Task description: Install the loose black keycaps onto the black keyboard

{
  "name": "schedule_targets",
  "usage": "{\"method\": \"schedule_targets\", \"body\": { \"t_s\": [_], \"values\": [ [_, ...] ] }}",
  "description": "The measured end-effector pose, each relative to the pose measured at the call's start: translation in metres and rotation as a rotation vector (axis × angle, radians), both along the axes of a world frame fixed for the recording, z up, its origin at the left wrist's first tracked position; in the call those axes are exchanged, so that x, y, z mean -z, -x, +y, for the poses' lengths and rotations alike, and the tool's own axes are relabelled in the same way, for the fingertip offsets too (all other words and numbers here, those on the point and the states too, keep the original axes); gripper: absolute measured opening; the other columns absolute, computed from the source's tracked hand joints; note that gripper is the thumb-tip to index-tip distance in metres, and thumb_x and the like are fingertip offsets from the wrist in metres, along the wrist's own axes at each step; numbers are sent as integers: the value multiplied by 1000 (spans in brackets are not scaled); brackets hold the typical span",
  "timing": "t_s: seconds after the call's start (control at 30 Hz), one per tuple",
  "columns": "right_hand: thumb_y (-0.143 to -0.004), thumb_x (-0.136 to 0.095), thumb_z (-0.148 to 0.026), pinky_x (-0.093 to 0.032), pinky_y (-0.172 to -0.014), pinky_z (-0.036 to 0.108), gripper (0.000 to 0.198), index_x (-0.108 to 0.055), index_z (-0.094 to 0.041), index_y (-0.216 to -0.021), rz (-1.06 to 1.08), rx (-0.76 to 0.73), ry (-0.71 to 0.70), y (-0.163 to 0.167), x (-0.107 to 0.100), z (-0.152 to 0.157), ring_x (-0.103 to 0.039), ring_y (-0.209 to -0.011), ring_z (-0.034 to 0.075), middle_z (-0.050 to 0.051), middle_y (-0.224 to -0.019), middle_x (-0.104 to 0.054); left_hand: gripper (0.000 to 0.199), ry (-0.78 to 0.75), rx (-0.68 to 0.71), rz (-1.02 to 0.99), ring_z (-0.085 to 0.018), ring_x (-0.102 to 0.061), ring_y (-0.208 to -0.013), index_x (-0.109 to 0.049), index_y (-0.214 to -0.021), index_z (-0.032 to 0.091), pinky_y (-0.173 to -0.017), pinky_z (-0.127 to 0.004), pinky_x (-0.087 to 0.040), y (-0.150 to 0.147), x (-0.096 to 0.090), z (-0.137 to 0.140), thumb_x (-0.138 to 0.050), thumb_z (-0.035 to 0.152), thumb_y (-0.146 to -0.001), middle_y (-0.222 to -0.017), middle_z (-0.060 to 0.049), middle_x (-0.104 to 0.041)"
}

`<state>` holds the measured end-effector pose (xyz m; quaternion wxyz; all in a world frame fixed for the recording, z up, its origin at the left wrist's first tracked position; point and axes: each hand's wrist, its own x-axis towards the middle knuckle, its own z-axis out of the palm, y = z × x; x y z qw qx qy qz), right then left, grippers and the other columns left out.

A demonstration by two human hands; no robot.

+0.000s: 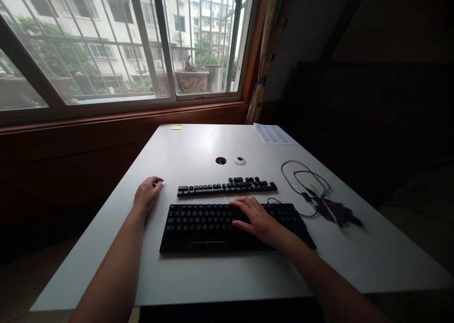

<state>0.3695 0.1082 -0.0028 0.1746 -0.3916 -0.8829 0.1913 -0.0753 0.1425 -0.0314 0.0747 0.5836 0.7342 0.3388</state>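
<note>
A black keyboard lies on the white table, with keycaps on its upper rows and a bare dark strip along its front part. My right hand is over the right half of it, thumb and fingers apart; its fingertips touch or hover just above the keys, I cannot tell which. Behind the keyboard, loose black keycaps are lined up in rows on the table. Left of these, my left hand rests on the tabletop, fingers loosely bent with a gap between them and nothing visible in it.
On the right lie a coiled black cable and a dark purple cloth with a thin stick across it. Farther back are a round table hole, its white cover, printed paper and a yellow note. A barred window stands beyond.
</note>
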Motion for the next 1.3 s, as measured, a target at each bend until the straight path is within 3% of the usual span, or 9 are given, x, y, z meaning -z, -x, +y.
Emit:
{"method": "schedule_targets", "body": {
  "t_s": [0.17,0.37,0.87,1.3],
  "values": [
    [-95,-72,-38,-43,-118,54,55,-53,-32,-147,-9,-2,-32,-1,2,-1,-52,-132,30,9,-143,-58,31,-3,3,-4,-25,-68,-96,-75,-100,23,-91,-37,-52,0,0,0,-51,40,-90,-107,-8,-76],
    [-94,-71,-40,-40,-121,54,63,-46,-32,-152,40,-47,47,-5,-6,-2,-49,-138,30,10,-149,-53,31,-4,11,-9,-25,-69,-97,-75,-101,23,-92,-37,-52,-1,-1,0,-51,40,-89,-109,-7,-76],
    [-89,-63,-21,-35,-124,55,69,-43,-29,-154,62,-78,84,-6,-16,-4,-46,-142,29,10,-152,-53,31,7,4,-8,-25,-68,-96,-75,-101,23,-92,-37,-52,-2,-3,-1,-51,39,-90,-108,-8,-75],
    [-90,-67,-29,-36,-122,56,69,-44,-29,-155,49,-79,100,-5,-18,-5,-47,-141,31,11,-154,-52,30,2,5,7,-25,-69,-96,-76,-101,23,-94,-36,-52,-1,-2,0,-52,38,-90,-107,-8,-76]
  ]
}}
